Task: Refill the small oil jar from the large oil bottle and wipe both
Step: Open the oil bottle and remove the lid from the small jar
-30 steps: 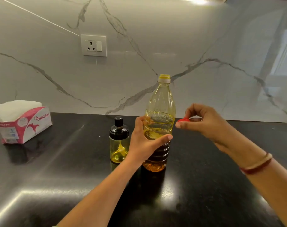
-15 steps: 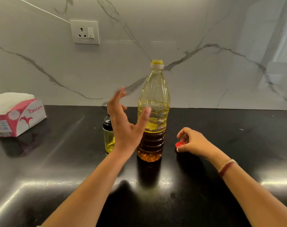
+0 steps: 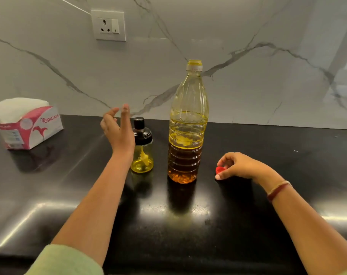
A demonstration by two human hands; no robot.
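Observation:
The large oil bottle (image 3: 188, 124) stands upright and uncapped on the black counter (image 3: 180, 225), about half full of yellow oil. Left of it stands the small oil jar (image 3: 142, 153) with a black lid and a little oil at the bottom. My left hand (image 3: 117, 132) hovers open just left of the jar, fingers spread and raised, touching nothing. My right hand (image 3: 238, 165) rests on the counter to the right of the bottle and pinches the red cap (image 3: 219, 169) at the counter surface.
A pink and white tissue box (image 3: 28, 126) with white tissues sits at the far left of the counter. A marble backsplash with a wall socket (image 3: 108, 25) rises behind. The counter's front edge runs along the bottom.
My left hand let go of the large bottle and moved left past the small jar. My right hand carried the red cap down to the counter.

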